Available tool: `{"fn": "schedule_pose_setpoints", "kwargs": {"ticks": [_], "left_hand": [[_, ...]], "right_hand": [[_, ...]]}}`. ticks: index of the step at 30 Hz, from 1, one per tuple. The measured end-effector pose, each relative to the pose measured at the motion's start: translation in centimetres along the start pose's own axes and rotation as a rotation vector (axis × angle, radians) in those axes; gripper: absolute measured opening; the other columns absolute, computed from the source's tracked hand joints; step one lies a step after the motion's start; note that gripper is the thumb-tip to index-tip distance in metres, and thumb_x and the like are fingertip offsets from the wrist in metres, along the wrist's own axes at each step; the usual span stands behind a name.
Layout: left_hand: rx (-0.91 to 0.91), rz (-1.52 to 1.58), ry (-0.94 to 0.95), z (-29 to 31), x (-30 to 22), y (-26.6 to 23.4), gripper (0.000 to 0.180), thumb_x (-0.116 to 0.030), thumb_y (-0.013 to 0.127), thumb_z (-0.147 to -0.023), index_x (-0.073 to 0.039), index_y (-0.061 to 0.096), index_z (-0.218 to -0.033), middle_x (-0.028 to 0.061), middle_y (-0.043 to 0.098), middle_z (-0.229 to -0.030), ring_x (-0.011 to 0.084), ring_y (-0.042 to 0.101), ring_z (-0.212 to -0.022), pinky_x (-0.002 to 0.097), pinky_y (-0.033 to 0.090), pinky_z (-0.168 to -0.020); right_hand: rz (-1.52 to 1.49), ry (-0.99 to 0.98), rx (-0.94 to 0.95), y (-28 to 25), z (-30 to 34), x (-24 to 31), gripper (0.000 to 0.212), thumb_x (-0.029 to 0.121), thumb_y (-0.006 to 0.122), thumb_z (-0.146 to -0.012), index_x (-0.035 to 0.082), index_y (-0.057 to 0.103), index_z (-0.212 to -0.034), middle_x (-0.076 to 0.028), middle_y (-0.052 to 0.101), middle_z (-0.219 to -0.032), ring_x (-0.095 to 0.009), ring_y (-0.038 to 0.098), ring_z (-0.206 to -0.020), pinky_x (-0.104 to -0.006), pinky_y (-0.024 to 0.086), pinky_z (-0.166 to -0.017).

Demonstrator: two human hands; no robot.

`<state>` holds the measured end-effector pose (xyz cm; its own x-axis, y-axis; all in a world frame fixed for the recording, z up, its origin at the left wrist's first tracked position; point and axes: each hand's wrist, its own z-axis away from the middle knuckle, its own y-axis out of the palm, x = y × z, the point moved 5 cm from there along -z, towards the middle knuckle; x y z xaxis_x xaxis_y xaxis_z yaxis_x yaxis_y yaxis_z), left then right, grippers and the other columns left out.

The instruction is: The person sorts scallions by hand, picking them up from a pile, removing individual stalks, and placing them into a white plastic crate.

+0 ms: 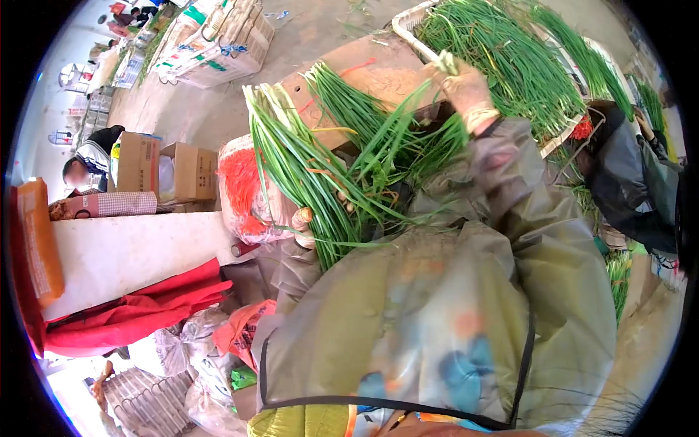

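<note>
Bunch of long green stalks (290,162) is near the middle, left grip (304,224) curled round it. Right grip (466,91) is farther off to the right, pinching some pale stalk ends (446,64). Another green pile (341,98) lies on the brown desk (397,80) just beyond, plus there's a stuffed crate (409,39) far right and red strings (244,182) just left.
</note>
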<state>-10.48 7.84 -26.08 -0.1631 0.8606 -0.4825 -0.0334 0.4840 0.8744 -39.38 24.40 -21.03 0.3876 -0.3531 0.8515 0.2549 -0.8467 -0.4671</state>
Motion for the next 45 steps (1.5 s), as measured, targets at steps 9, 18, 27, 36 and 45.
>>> {"fn": "schedule_pose_setpoints", "kwargs": {"ticks": [9,18,27,36,45], "left_hand": [[0.239,0.137,-0.233,-0.6,0.0,0.3,0.070,-0.021,0.075,-0.066,-0.013,0.040,-0.126,0.0073,0.050,-0.114,0.0230,0.054,-0.095,0.0365,0.044,-0.077],[0.092,-0.308,-0.239,-2.0,-0.4,1.8,0.065,-0.021,0.076,-0.066,-0.008,0.044,-0.121,0.0068,0.052,-0.111,0.0201,0.054,-0.093,0.0335,0.044,-0.079],[-0.034,-0.712,-0.348,-3.4,-0.7,0.8,0.056,-0.019,0.076,-0.066,-0.003,0.050,-0.113,0.0061,0.057,-0.104,0.0170,0.056,-0.090,0.0301,0.044,-0.079],[0.029,-0.542,-0.130,-2.0,-1.0,-0.9,0.076,-0.010,0.076,-0.059,0.002,0.040,-0.125,0.0141,0.055,-0.110,0.0217,0.060,-0.084,0.0316,0.050,-0.071],[-0.085,-0.373,-0.163,1.4,0.3,-6.2,0.080,-0.006,0.077,-0.058,0.001,0.037,-0.127,0.0128,0.054,-0.113,0.0189,0.060,-0.084,0.0248,0.052,-0.063]], "right_hand": [[-0.442,0.199,0.626,2.6,3.7,7.8,0.032,0.036,0.069,-0.074,0.009,0.065,-0.090,0.002,0.056,-0.064,-0.002,0.050,-0.055,-0.0150,0.034,-0.043],[-0.515,0.307,0.950,6.0,6.9,8.8,0.020,0.018,0.072,-0.074,0.004,0.058,-0.078,0.000,0.053,-0.061,-0.008,0.047,-0.051,-0.0218,0.037,-0.047],[-0.614,0.142,0.839,8.4,8.2,6.4,0.028,0.031,0.071,-0.075,0.006,0.061,-0.081,0.001,0.057,-0.065,-0.007,0.048,-0.055,-0.0209,0.038,-0.050],[-1.026,0.329,0.749,4.4,7.7,4.4,0.030,0.037,0.066,-0.075,0.010,0.057,-0.082,0.001,0.060,-0.074,-0.004,0.049,-0.056,-0.0159,0.036,-0.048],[-1.566,0.205,0.310,-4.0,2.0,0.5,0.022,0.033,0.058,-0.085,0.013,0.055,-0.080,0.008,0.038,-0.053,-0.002,0.033,-0.043,-0.0176,0.026,-0.039]]}}
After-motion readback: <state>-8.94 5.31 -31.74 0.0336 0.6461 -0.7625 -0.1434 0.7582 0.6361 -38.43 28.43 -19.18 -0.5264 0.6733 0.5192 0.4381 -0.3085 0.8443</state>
